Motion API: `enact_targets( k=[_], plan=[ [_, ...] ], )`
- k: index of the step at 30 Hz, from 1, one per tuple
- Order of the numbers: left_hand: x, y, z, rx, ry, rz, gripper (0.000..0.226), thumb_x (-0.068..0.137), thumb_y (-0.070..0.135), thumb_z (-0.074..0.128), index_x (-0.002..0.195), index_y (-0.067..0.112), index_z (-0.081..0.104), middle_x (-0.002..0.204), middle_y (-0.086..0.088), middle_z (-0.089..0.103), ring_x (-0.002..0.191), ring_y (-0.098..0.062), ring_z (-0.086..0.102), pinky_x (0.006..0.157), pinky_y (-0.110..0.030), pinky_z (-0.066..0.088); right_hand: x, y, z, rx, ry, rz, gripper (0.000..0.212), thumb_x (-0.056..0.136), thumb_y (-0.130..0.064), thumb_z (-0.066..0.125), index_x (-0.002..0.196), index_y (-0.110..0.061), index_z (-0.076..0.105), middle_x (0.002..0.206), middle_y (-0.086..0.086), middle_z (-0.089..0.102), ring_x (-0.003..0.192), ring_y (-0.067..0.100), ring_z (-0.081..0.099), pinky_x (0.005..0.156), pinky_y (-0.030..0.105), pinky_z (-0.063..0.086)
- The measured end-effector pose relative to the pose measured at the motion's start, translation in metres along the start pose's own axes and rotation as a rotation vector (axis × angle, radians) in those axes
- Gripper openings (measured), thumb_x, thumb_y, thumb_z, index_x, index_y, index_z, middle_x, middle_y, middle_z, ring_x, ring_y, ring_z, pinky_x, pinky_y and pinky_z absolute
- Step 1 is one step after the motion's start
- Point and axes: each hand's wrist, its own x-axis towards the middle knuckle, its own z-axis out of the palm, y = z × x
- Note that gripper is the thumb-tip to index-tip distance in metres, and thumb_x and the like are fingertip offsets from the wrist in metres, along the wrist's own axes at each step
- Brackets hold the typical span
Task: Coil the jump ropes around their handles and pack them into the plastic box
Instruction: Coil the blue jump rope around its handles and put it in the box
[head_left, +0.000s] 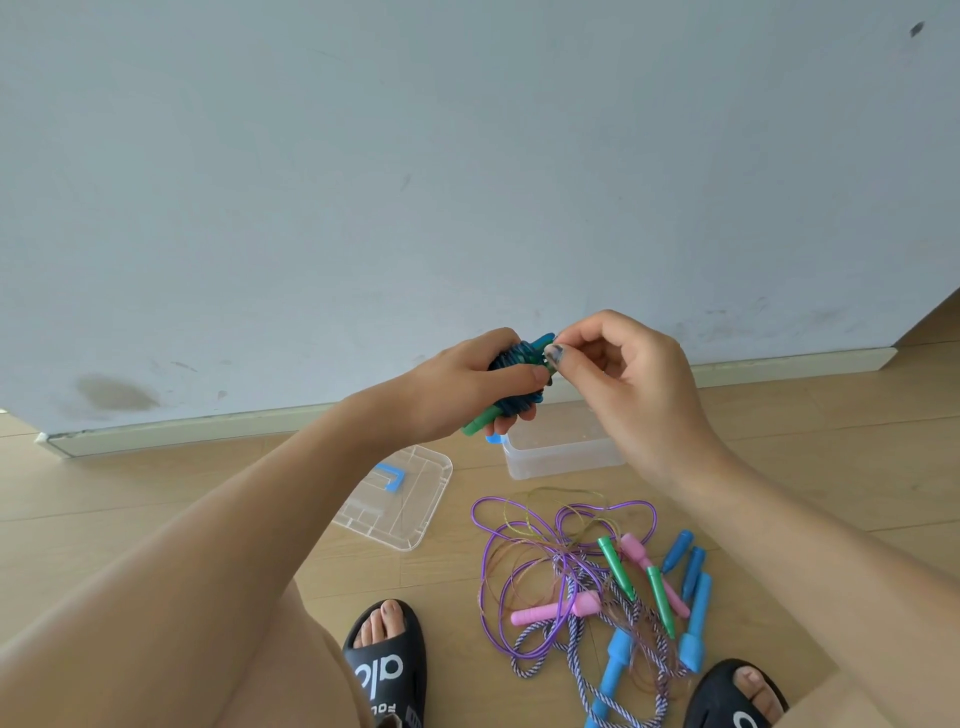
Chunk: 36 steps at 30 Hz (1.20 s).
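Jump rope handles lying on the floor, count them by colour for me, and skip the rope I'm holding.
Green handles: 2
Pink handles: 2
Dark blue handles: 2
Light blue handles: 2
Total: 8

Only readable text was on the black slides. The left slide (385, 660) carried big white letters across its strap, approx. "alo" seen upside down, w/ smaller white letters "FOL" or similar below, partly cut off. The right slide (735, 696) showed a bit of the same white lettering, too cropped to read. No other labels or nos. legible.
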Motion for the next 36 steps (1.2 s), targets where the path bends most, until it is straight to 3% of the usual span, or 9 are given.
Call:
enact_targets(
  k=[3,8,13,17,20,24,30,33,36],
  plan=[
    [0.002,0.0,0.0,0.046,0.009,0.015,0.024,0.098,0.028,0.057,0.098,0.006,0.049,0.082,-0.008,0.069,0.063,-0.023,0.056,0.061,-0.034,0.046,0.0,-0.001,0.0,0.084,0.04,0.049,0.007,0.089,-0.008,0.069,0.084,-0.013,0.068,0.082,0.008,0.072,0.077,0.025,0.065,0.072,0.034,0.052],
    [-0.001,0.004,0.001,0.015,-0.018,0.041,0.016,0.099,0.025,0.055,0.096,0.01,0.052,0.084,-0.009,0.067,0.064,-0.024,0.055,0.062,-0.034,0.044,0.004,-0.004,-0.002,0.162,0.013,0.006,0.018,0.088,-0.002,0.069,0.097,-0.012,0.059,0.076,0.005,0.068,0.07,0.016,0.063,0.068,0.026,0.05],
    [-0.001,0.003,0.0,0.019,-0.025,0.054,0.017,0.1,0.024,0.055,0.104,0.008,0.052,0.086,-0.012,0.067,0.064,-0.024,0.055,0.061,-0.033,0.044,0.006,-0.006,-0.002,0.282,0.016,0.102,0.017,0.085,0.002,0.071,0.088,-0.011,0.06,0.073,0.002,0.063,0.064,0.007,0.057,0.064,0.017,0.046],
    [0.0,0.002,0.0,0.036,-0.032,0.08,0.009,0.099,0.019,0.055,0.103,0.011,0.053,0.084,-0.009,0.065,0.063,-0.023,0.054,0.06,-0.031,0.044,0.009,-0.004,-0.003,0.411,-0.011,0.239,0.017,0.08,-0.002,0.071,0.083,-0.016,0.062,0.065,-0.001,0.058,0.06,0.012,0.048,0.064,0.026,0.04],
    [0.0,0.001,-0.001,0.101,-0.023,0.099,0.011,0.098,0.022,0.056,0.101,0.012,0.053,0.084,-0.007,0.066,0.064,-0.021,0.056,0.064,-0.033,0.046,0.011,-0.004,-0.004,0.515,-0.029,0.323,0.021,0.083,0.008,0.066,0.083,-0.013,0.061,0.063,0.0,0.054,0.057,0.011,0.042,0.059,0.023,0.037],
    [-0.001,0.003,-0.001,0.158,-0.006,0.113,0.013,0.098,0.024,0.057,0.102,0.013,0.053,0.087,-0.008,0.068,0.065,-0.018,0.058,0.067,-0.032,0.049,0.012,-0.005,-0.006,0.517,-0.061,0.316,0.022,0.084,0.009,0.065,0.081,-0.012,0.06,0.063,0.001,0.053,0.055,0.011,0.039,0.056,0.022,0.035],
    [-0.009,0.01,-0.002,-0.026,-0.092,0.085,0.01,0.1,0.016,0.053,0.099,0.007,0.049,0.088,-0.013,0.063,0.067,-0.025,0.052,0.061,-0.03,0.043,0.017,-0.005,-0.013,0.586,-0.112,0.343,0.015,0.086,0.006,0.065,0.087,-0.008,0.061,0.066,0.002,0.052,0.051,0.01,0.034,0.054,0.021,0.033],
    [-0.006,0.008,-0.003,0.033,-0.052,0.082,0.01,0.099,0.016,0.054,0.102,0.007,0.05,0.085,-0.009,0.064,0.066,-0.023,0.053,0.06,-0.027,0.044,0.015,0.0,-0.009,0.683,-0.102,0.437,0.016,0.085,0.006,0.065,0.089,-0.008,0.062,0.068,0.001,0.049,0.053,0.01,0.036,0.056,0.023,0.034],
    [-0.003,0.006,-0.002,0.068,-0.016,0.087,0.014,0.099,0.019,0.056,0.111,0.015,0.051,0.084,-0.007,0.066,0.064,-0.02,0.055,0.06,-0.026,0.045,0.012,0.003,-0.007,0.623,-0.047,0.411,0.016,0.085,0.004,0.069,0.087,-0.01,0.061,0.072,0.005,0.05,0.054,0.011,0.039,0.058,0.023,0.037]
  ],
)
